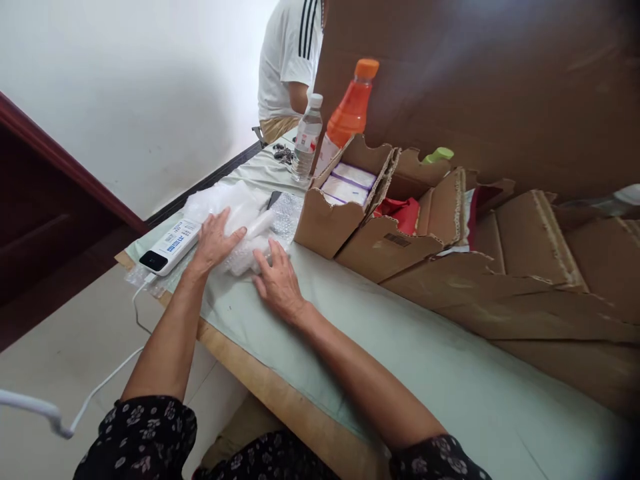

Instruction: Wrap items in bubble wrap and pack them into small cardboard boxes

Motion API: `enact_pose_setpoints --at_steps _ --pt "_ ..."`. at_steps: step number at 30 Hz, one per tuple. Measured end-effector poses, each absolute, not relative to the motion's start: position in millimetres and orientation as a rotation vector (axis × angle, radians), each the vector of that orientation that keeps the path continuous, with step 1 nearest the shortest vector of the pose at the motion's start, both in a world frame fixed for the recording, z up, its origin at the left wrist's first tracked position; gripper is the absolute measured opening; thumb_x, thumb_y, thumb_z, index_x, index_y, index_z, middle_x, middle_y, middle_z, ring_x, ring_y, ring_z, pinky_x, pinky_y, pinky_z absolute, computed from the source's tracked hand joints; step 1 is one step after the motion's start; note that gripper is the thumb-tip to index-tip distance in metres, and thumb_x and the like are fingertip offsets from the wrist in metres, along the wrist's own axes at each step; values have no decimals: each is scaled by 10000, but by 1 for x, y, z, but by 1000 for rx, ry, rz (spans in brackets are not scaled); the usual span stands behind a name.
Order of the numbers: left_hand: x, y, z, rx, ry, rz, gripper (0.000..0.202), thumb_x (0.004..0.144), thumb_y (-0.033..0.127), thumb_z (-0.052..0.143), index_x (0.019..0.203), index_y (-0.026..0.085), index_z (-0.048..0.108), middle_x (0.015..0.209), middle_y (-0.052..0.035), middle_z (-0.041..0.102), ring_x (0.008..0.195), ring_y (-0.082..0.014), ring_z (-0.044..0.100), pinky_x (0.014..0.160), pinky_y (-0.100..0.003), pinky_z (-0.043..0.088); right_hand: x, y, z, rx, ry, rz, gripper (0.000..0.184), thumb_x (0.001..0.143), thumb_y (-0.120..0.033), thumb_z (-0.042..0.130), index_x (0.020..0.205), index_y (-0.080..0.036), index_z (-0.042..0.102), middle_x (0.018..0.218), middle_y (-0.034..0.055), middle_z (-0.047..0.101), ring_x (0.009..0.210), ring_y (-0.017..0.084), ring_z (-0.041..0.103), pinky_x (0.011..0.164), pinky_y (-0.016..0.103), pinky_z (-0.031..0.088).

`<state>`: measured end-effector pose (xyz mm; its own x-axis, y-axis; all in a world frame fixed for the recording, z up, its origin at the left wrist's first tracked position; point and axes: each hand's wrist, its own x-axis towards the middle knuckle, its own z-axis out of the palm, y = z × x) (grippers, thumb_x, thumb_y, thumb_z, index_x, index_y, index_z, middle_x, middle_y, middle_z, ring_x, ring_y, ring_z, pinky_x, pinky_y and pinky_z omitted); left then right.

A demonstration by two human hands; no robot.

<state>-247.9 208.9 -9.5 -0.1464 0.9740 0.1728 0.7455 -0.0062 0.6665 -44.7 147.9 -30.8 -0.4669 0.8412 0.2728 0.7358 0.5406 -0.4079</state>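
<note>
A crumpled heap of clear bubble wrap (240, 207) lies on the cloth-covered table. My left hand (217, 240) rests on its near left side, fingers stretched out and thumb apart. On the heap's right, my right hand (277, 280) touches the near edge with its fingers spread. Neither hand is closed around anything. Just left of my left hand lies a white power bank (173, 245) with a dark end and blue print, a white cable plugged into it. A dark flat thing peeks out behind the wrap, mostly hidden.
Cut-open cardboard boxes (400, 243) line the right side, holding white-and-purple packs (347, 183) and a red packet (400, 213). A clear water bottle (307, 140) and an orange-capped bottle (350, 110) stand behind. A person in a white shirt (285, 60) sits beyond the table's far end.
</note>
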Motion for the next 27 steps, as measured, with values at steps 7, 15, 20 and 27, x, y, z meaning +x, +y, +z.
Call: enact_pose_setpoints --at_steps 7,15,20,27 --pt "-234 225 -12 1812 1873 984 802 867 548 613 1538 132 476 1603 -193 501 1513 -367 430 1281 -552 264 -33 170 -27 -1242 -2341 292 548 961 -160 591 1505 -158 521 1707 223 293 1587 342 287 1227 525 363" --pt "-244 223 -16 1774 1916 1045 777 886 621 642 1501 160 525 1699 -211 296 1602 -375 256 1301 -529 226 -18 142 -27 -1261 -2384 320 579 944 -193 630 1511 -146 528 1689 230 334 1569 361 318 1173 537 409" --pt "-249 219 -5 1760 1904 1022 662 992 631 504 1454 162 572 1654 -207 380 1574 -346 327 1291 -507 261 -12 140 -17 -1209 -2445 353 451 917 -190 681 1365 -182 635 1671 208 382 1546 356 365 1148 553 430" --pt "-247 206 23 1838 2009 1000 619 1049 573 450 1411 86 573 1655 -186 393 1581 -342 293 1291 -599 206 45 74 -4 -1180 -2297 316 288 976 -203 591 1249 -196 682 1581 192 511 1425 338 524 1071 547 515"
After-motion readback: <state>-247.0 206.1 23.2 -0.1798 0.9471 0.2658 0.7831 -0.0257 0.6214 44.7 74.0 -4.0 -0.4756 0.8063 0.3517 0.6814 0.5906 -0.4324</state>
